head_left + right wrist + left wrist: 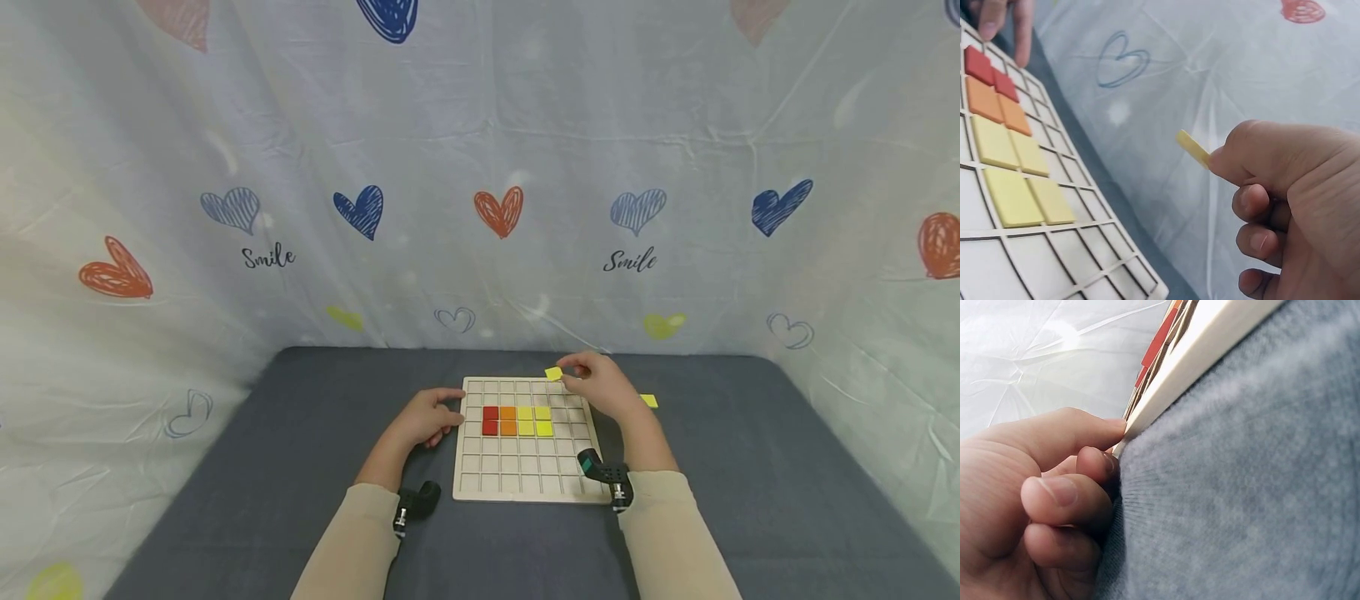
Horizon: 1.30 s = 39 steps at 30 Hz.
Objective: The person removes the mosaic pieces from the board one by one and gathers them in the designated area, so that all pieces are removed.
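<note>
A pale wooden grid board lies on the dark table. Two red tiles, two orange tiles and several yellow tiles sit in its squares in two rows. My left hand touches the board's left edge with index finger and thumb; in the left wrist view its other fingers are loosely bent. Between thumb and index finger, my right hand pinches a yellow square tile, raised near the board's far edge. The right wrist view shows this tile almost edge-on.
Another yellow tile lies on the table to the right of the board, partly behind my right wrist. A white curtain printed with hearts hangs behind the grey-covered table. Black wrist cameras sit on both forearms.
</note>
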Tool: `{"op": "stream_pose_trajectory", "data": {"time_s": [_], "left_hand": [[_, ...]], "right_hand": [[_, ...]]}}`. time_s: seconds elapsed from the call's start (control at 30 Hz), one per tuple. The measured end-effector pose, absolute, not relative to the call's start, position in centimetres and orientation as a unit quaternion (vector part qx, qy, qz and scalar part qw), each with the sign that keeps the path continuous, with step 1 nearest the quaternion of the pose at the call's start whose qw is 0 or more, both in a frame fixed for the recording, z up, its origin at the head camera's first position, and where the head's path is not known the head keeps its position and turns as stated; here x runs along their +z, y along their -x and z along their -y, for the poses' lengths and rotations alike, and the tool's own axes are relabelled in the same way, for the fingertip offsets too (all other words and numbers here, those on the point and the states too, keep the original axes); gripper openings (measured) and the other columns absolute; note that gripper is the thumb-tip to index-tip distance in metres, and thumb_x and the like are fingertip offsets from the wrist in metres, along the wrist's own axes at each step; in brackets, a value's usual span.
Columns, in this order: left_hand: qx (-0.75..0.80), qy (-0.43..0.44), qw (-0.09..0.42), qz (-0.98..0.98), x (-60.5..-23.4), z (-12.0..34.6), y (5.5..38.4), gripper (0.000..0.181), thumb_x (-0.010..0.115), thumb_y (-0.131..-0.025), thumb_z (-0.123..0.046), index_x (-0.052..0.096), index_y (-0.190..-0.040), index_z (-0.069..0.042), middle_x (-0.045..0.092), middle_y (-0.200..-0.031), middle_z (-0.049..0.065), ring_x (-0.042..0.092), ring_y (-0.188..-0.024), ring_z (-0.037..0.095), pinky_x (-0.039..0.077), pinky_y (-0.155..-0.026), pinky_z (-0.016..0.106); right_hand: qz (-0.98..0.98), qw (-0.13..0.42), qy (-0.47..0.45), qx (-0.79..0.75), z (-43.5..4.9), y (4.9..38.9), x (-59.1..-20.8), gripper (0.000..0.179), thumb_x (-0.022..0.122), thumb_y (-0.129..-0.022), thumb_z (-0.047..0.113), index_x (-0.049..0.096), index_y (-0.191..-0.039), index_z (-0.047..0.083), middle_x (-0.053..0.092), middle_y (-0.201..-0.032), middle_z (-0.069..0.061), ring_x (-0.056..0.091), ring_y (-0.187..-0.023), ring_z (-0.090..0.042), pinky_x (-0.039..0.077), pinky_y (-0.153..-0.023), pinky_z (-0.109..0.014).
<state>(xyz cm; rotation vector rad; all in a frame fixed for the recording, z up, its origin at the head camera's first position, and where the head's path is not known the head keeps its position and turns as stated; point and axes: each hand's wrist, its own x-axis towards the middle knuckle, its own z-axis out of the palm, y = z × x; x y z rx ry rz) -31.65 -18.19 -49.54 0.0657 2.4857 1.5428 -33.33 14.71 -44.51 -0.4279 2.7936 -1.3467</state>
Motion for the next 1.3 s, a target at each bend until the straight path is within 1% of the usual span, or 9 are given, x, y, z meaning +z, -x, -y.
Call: {"op": "stream_pose_trajectory", "data": {"time_s": [0.1,0.27,0.4,0.53,0.6,0.77,0.97,1.17,1.3], "left_hand": [[0.525,-0.024,0.108,-0.844,-49.6,18.2,31.6,0.052,0.075,-0.093,-0.011,0.061,-0.143,-0.011,0.056,-0.06,0.005,0.041,-0.037,0.013,0.036,-0.04,0.029],[0.523,-0.024,0.106,-0.845,-49.6,18.2,31.5,0.052,0.075,-0.093,-0.01,0.061,-0.143,-0.011,0.056,-0.059,0.005,0.04,-0.037,0.013,0.036,-0.04,0.029],[0.519,-0.021,0.104,-0.848,-49.5,18.2,31.5,0.052,0.075,-0.092,-0.011,0.061,-0.143,-0.011,0.056,-0.059,0.005,0.04,-0.037,0.013,0.036,-0.04,0.029],[0.516,-0.023,0.101,-0.85,-49.6,18.1,31.5,0.052,0.075,-0.092,-0.011,0.061,-0.143,-0.01,0.056,-0.058,0.004,0.041,-0.037,0.013,0.036,-0.04,0.029],[0.517,-0.025,0.101,-0.85,-49.6,18.2,31.5,0.052,0.074,-0.092,-0.01,0.061,-0.143,-0.01,0.056,-0.058,0.004,0.041,-0.037,0.013,0.036,-0.04,0.029],[0.521,-0.034,0.105,-0.846,-49.5,18.2,31.3,0.053,0.074,-0.093,-0.01,0.06,-0.143,-0.009,0.056,-0.058,0.004,0.041,-0.036,0.013,0.036,-0.039,0.029],[0.521,-0.04,0.106,-0.846,-49.2,18.2,31.1,0.052,0.073,-0.094,-0.01,0.059,-0.144,-0.008,0.055,-0.058,0.004,0.04,-0.036,0.013,0.036,-0.039,0.029],[0.523,-0.04,0.103,-0.845,-49.1,18.2,31.0,0.052,0.073,-0.094,-0.009,0.059,-0.144,-0.008,0.055,-0.058,0.004,0.04,-0.036,0.012,0.035,-0.039,0.028],[0.524,-0.04,0.104,-0.844,-49.1,18.2,31.0,0.052,0.073,-0.094,-0.01,0.059,-0.144,-0.009,0.055,-0.058,0.004,0.039,-0.036,0.013,0.035,-0.039,0.029]], "right_hand": [[-0.888,0.001,0.131,-0.441,-15.3,33.1,-43.9,0.033,0.064,-0.101,0.017,0.067,-0.132,0.005,0.053,-0.133,-0.019,0.05,-0.118,-0.035,0.044,-0.095,-0.054],[-0.885,0.0,0.115,-0.452,-16.5,32.7,-43.3,0.035,0.064,-0.102,0.018,0.065,-0.134,0.005,0.051,-0.139,-0.02,0.047,-0.125,-0.036,0.041,-0.101,-0.057],[-0.883,-0.006,0.099,-0.458,-17.4,32.7,-43.1,0.037,0.063,-0.101,0.018,0.063,-0.136,0.004,0.05,-0.139,-0.022,0.047,-0.124,-0.037,0.041,-0.102,-0.057],[-0.883,-0.019,0.089,-0.46,-18.5,32.7,-43.0,0.038,0.063,-0.101,0.016,0.063,-0.135,0.002,0.052,-0.131,-0.02,0.047,-0.112,-0.033,0.044,-0.092,-0.049],[-0.883,-0.026,0.086,-0.461,-19.2,32.7,-43.0,0.037,0.063,-0.101,0.016,0.063,-0.135,0.001,0.053,-0.122,-0.018,0.048,-0.101,-0.03,0.045,-0.083,-0.043],[-0.884,-0.034,0.071,-0.46,-21.0,32.4,-43.1,0.037,0.061,-0.102,0.016,0.063,-0.135,0.0,0.047,-0.101,-0.012,0.042,-0.08,-0.025,0.039,-0.066,-0.035],[-0.892,-0.028,0.044,-0.449,-22.5,32.3,-43.4,0.042,0.058,-0.102,0.019,0.06,-0.139,0.0,0.049,-0.11,-0.013,0.045,-0.093,-0.027,0.039,-0.074,-0.039],[-0.899,-0.036,0.019,-0.437,-24.0,32.1,-44.2,0.043,0.056,-0.101,0.019,0.059,-0.139,-0.001,0.046,-0.106,-0.013,0.043,-0.087,-0.025,0.037,-0.071,-0.039],[-0.901,-0.04,0.007,-0.431,-25.3,31.8,-44.9,0.045,0.054,-0.101,0.019,0.058,-0.14,-0.002,0.047,-0.107,-0.013,0.044,-0.091,-0.027,0.037,-0.075,-0.042]]}}
